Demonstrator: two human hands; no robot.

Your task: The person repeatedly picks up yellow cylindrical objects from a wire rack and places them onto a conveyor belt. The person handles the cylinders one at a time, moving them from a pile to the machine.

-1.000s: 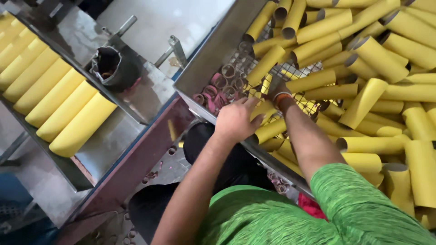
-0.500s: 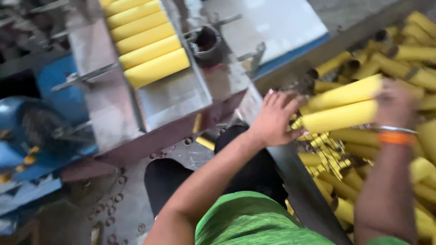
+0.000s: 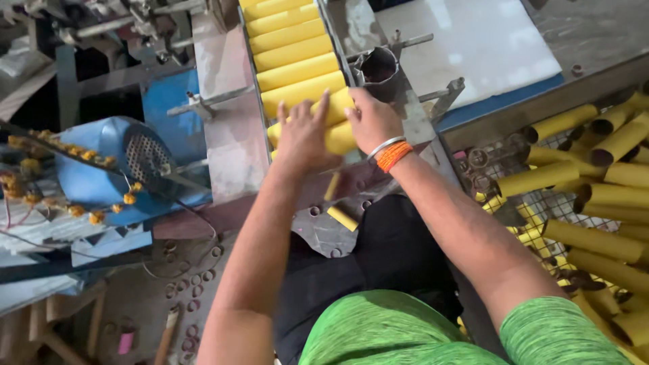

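Seen from above at a workshop machine: both hands pressed down on yellow cardboard tubes (image 3: 338, 137) at the near end of a sloping metal feed tray (image 3: 226, 135).

Left hand (image 3: 302, 135) laid flat with fingers spread toward 12 o'clock, palm over the lowest tubes, not closed around any. Right hand (image 3: 370, 118), banded at the wrist by a silver bangle and orange thread (image 3: 390, 153), curled over the right ends of the same tubes, gripping them from the 3 o'clock side. Hands close together but not touching, with yellow card showing between them.

Stacked up the tray toward 12 o'clock, a row of yellow tubes (image 3: 291, 47) lying side by side and crosswise. Just at 1 o'clock of the right hand, a dark metal cup (image 3: 378, 71) bolted to the machine frame. Beyond it, a pale flat table (image 3: 473, 40) edged in blue.

At 3 o'clock, well apart from the hands, a wire-mesh bin (image 3: 514, 203) heaped with loose tubes (image 3: 595, 196) of duller yellow, open ends dark. At 9 o'clock, a blue motor housing (image 3: 128, 162) with a perforated end cover. At 6 o'clock of the hands, one short yellow tube piece (image 3: 343, 217) lying on a grey metal plate (image 3: 324, 236), above the dark trousers and green shirt (image 3: 405, 334) of the seated worker.
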